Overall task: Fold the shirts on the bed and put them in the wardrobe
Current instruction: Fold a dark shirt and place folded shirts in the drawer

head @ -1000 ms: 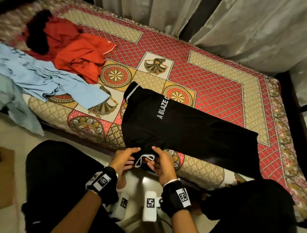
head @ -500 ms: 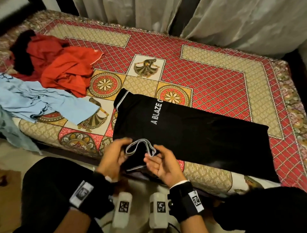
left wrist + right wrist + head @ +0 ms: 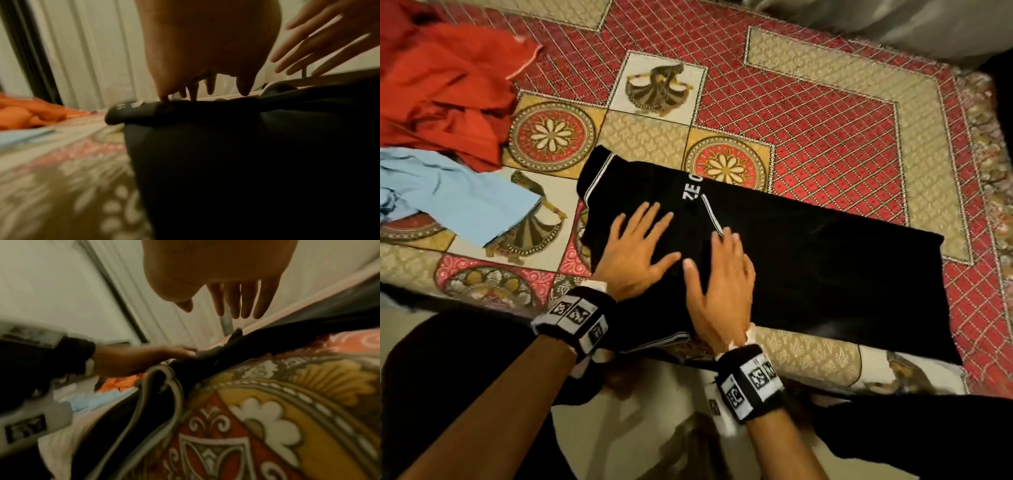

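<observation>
- Since half a second ago: sleeve folded onto black shirt (image 3: 808, 267), no longer pinched.
- Left hand (image 3: 635, 251): flat, fingers spread, pressing shirt.
- Right hand (image 3: 717, 284): flat, fingers straight, grasping nothing.
- Shirt: lying near front edge of bed (image 3: 825, 113).

The folded shirt (image 3: 808, 270) lay on the bed (image 3: 825, 102) at its near edge — two loose shirts (image 3: 448, 96) left of it, both hands (image 3: 640, 253) flat on its left part.
</observation>
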`<act>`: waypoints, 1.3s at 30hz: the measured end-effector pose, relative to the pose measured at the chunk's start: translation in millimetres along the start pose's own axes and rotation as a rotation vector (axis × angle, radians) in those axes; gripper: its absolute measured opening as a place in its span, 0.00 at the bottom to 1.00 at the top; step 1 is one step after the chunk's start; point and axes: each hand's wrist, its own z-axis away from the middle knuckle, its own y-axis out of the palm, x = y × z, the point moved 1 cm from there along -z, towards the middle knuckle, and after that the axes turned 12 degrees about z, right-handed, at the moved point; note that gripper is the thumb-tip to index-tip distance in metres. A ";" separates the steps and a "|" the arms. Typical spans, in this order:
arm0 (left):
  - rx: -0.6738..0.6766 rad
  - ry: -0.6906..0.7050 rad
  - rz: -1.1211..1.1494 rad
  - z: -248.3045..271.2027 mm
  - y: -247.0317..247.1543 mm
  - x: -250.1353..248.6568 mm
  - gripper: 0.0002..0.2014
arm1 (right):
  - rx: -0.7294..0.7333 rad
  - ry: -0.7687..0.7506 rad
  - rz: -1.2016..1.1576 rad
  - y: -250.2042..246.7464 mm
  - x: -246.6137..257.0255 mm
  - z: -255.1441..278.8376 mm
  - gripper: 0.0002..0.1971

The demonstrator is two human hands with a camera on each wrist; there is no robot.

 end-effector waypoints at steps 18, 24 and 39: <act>-0.698 -0.991 1.027 129.3 16.9 -36.4 0.28 | 0.242 0.817 -0.675 1.5 17.5 94.0 0.15; -0.452 -1.021 1.228 139.2 1.4 -37.4 0.16 | 0.468 0.907 -1.020 -3.0 22.7 79.6 0.07; -0.319 -0.610 1.933 98.3 -76.6 -71.4 0.03 | 0.826 0.933 -1.419 -55.4 5.1 35.7 0.13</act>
